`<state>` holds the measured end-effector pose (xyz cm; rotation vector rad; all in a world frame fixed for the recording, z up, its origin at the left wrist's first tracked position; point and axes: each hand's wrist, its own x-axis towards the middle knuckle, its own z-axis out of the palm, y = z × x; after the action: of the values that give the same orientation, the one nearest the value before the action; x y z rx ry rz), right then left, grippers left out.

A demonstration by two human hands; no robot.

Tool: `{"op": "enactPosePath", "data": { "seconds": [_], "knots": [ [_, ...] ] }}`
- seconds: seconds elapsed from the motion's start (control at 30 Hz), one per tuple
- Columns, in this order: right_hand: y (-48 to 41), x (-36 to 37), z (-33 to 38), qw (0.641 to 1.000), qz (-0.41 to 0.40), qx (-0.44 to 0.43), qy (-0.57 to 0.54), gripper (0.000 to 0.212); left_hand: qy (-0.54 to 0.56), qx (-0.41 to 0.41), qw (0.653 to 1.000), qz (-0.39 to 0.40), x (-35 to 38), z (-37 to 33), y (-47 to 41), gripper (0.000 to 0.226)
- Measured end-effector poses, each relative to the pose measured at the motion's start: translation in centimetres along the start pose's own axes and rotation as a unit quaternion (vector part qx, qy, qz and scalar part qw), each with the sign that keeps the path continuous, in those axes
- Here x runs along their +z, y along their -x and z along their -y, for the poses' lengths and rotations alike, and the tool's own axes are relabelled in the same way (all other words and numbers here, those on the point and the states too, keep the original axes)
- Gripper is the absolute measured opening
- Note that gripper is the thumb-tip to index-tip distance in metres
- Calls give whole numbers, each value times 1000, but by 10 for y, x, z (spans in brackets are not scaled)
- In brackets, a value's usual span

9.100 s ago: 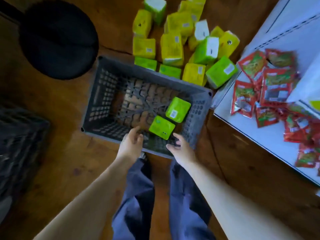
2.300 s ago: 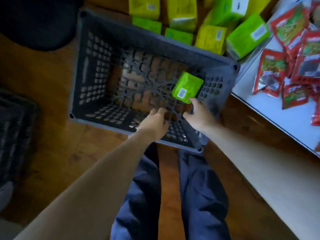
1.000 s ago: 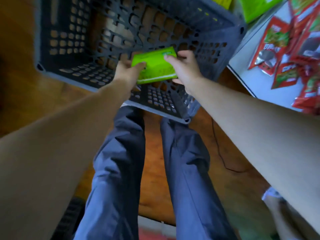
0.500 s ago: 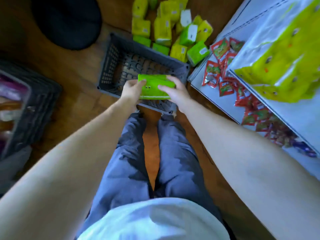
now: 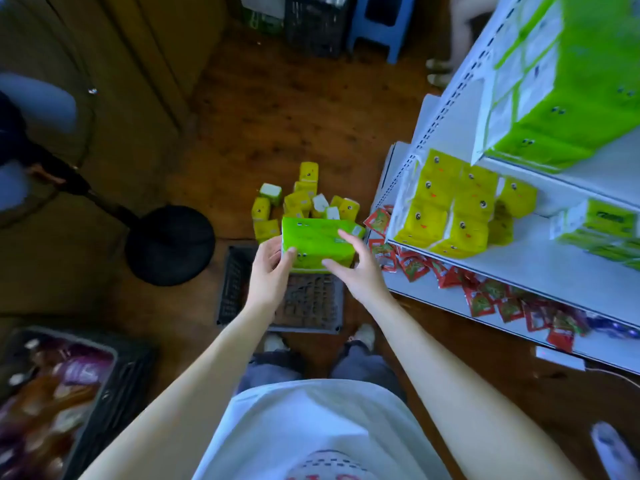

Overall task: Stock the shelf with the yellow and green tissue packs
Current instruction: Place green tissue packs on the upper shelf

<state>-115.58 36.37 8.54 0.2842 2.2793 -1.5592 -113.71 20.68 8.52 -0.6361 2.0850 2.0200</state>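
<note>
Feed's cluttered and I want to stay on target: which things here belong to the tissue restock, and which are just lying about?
Job: green tissue pack held by left hand and right hand; tissue pile on the floor; yellow packs on the shelf.
Lying about: red sachets; black stand base; blue stool; snack crate.

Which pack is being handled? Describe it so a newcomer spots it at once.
From the white shelf unit on the right, look left to the grey crate on the floor. Above it, the left hand and right hand hold one green tissue pack. Unlike the mostly yellow packs heaped beyond, it is green and in the air.
</note>
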Motion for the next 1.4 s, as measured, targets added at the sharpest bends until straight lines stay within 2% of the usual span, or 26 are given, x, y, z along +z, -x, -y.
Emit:
{"op": "enactPosePath", "data": {
  "seconds": [0.2,0.37,0.6,0.7,0.83,0.93,1.03,1.1,1.2,1.3,1.4],
  "knots": [
    [-8,-73,36,991,-80,-106,-11,59,-4,123,992,21,56,-69,-2,27],
    [-24,-154,83,963,-145,-226,-27,58,19,242,970,10,122,-141,-8,29],
    [-37,-271,145,912,-202,-354,-38,59,40,391,919,22,212,-230,-21,57],
    [-40,-320,149,895,-240,-372,-47,59,9,400,915,45,252,-245,-24,66],
    [-41,-385,134,882,-304,-355,-61,58,-111,406,901,101,302,-251,-29,59],
    [-42,-421,108,874,-347,-327,-94,58,-309,432,839,114,333,-260,-43,62],
    [-47,-441,75,882,-376,-266,-97,57,-503,368,774,111,354,-271,-58,68],
    [-54,-446,53,892,-383,-223,-85,58,-581,330,735,114,360,-268,-65,66],
    [-68,-444,25,912,-374,-153,-68,59,-620,330,705,97,362,-251,-68,65],
    [-83,-436,4,935,-339,-99,-17,59,-620,336,704,83,362,-246,-70,64],
    [-99,-433,-1,938,-332,-87,52,61,-614,332,711,84,361,-246,-71,64]
  ]
}}
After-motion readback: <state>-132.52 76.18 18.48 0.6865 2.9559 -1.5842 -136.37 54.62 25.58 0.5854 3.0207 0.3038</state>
